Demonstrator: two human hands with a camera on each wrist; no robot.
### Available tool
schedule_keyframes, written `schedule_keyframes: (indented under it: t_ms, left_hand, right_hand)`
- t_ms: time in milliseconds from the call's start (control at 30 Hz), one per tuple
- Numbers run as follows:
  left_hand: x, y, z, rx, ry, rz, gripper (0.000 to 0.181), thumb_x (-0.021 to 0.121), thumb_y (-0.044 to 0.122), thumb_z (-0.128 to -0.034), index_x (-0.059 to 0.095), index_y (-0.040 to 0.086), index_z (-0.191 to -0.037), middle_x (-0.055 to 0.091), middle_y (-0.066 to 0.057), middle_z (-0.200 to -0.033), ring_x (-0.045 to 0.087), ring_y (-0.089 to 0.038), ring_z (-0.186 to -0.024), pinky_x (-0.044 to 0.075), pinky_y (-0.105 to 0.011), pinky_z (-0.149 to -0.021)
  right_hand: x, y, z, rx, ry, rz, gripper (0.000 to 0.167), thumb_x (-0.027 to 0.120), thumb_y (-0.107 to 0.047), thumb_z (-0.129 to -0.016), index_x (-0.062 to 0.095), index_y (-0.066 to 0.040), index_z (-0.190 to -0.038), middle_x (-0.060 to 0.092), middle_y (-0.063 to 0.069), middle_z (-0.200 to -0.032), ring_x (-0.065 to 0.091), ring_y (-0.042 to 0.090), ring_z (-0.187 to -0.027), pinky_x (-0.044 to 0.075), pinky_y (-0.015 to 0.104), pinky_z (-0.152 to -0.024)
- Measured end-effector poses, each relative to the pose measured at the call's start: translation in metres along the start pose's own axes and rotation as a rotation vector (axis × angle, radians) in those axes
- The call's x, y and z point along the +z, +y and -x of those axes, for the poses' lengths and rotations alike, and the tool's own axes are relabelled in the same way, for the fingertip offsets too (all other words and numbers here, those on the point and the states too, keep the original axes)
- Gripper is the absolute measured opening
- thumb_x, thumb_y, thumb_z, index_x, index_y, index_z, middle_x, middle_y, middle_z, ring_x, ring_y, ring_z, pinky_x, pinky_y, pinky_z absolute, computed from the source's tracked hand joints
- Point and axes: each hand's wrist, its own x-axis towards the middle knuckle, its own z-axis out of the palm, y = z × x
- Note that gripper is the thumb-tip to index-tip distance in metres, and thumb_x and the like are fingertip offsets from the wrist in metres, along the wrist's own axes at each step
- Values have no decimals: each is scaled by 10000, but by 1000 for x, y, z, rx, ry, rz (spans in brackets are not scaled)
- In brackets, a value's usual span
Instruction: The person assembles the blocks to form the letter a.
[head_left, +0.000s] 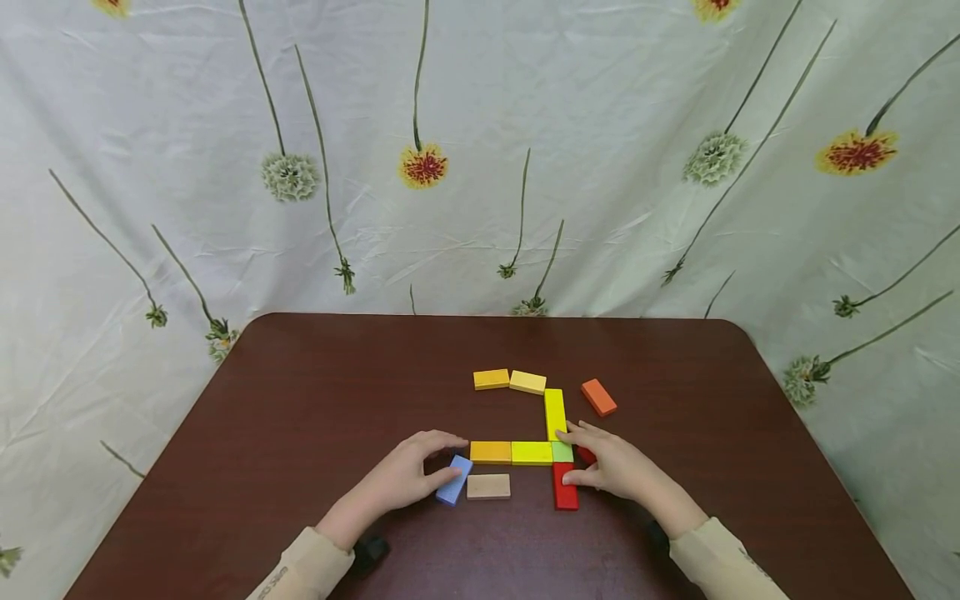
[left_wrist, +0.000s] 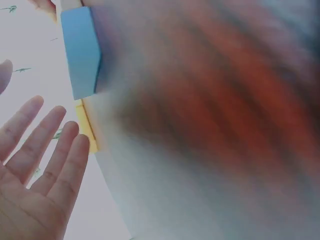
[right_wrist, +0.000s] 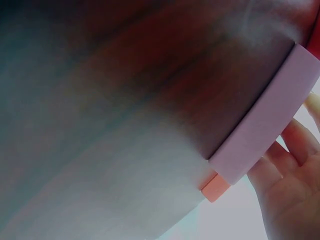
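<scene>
In the head view my left hand (head_left: 412, 467) lies beside a blue block (head_left: 454, 481), its thumb tip close to or on the block; contact cannot be told. The left wrist view shows the fingers (left_wrist: 70, 160) fairly straight, apart from the blue block (left_wrist: 81, 52). My right hand (head_left: 615, 467) spans the right end of a block row, its thumb at a red block (head_left: 566, 492) and a fingertip at the lower end of a tall yellow block (head_left: 554, 412). A small green block (head_left: 562, 452) lies between them. Another red block (head_left: 586, 455) is partly hidden under this hand.
An orange-yellow block (head_left: 491, 452) and a yellow block (head_left: 531, 453) continue the row leftward. Below it lies a beige block (head_left: 488, 487). Farther back are a golden block (head_left: 491, 380), a pale yellow block (head_left: 528, 382) and an orange block (head_left: 598, 397) on the brown table (head_left: 337, 375).
</scene>
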Motion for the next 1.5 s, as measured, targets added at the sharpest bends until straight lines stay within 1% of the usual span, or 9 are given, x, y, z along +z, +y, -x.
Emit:
schedule_keyframes:
  t_ms: [100,200,300,400,633,1067,1167,1300,1500]
  left_hand:
    - [1,5,-4,25,37,-34,288,701,210,-921,695,157,-1204,675,30,-1200,600,-209,-1115,513,-411,-927]
    - [5,14,-9,68,43,-79,216,739,206,-889,744,183,-1103,699,77,-1086,577,-144,-1009,515,-324,-848]
    - [11,23,-14,118,17,-141,180,769,228,-861,771,207,-1040,705,107,-1002,536,-95,-933,508,-259,-785]
    - [17,31,-19,152,-14,-217,162,784,225,-846,781,211,-1007,715,107,-971,514,-73,-880,492,-223,-730]
    - [25,38,-22,174,-65,-282,262,853,235,-765,784,164,-1008,744,63,-976,534,-82,-855,477,-211,-726]
    - [27,40,2,234,-140,-247,357,913,234,-656,796,257,-993,714,186,-898,490,-9,-855,406,-187,-751]
    - [27,38,10,262,-130,-260,363,915,264,-647,793,264,-989,712,201,-901,497,2,-850,415,-184,-754]
    - [24,34,20,271,-112,-247,366,907,297,-659,786,264,-1003,715,214,-926,503,-2,-877,434,-202,-790]
    - [19,28,25,272,-80,-254,349,899,298,-672,784,249,-998,716,213,-944,513,-22,-915,432,-204,-820]
  right_hand:
    - [0,0,0,-7,-1,6,711,827,-395,-761,583,-180,-1393,458,178,-1504,667,227,-1073,575,352,-822]
    - [1,1,0,-11,-3,14,712,823,-398,-764,580,-174,-1395,461,181,-1501,631,267,-1154,574,370,-837]
    - [1,1,1,-10,-5,17,711,822,-398,-765,580,-173,-1394,464,180,-1500,584,304,-1226,572,384,-851]
    - [1,1,1,-12,-5,15,709,822,-394,-765,582,-172,-1393,461,181,-1502,630,274,-1156,572,379,-844]
    - [3,0,1,-20,-12,7,711,819,-402,-766,581,-166,-1394,460,181,-1502,547,331,-1278,571,392,-860]
    - [2,0,1,-17,-10,14,710,820,-393,-769,578,-164,-1396,453,193,-1504,588,316,-1224,571,399,-863]
    - [2,0,1,-20,-12,12,715,816,-399,-772,572,-164,-1402,445,191,-1510,621,293,-1174,574,379,-848]
    - [0,0,2,-26,-8,18,717,810,-409,-775,570,-158,-1403,444,195,-1510,561,327,-1264,575,378,-851]
    - [-2,-1,2,-31,-9,18,714,811,-399,-777,570,-152,-1402,446,202,-1506,638,290,-1151,578,368,-830]
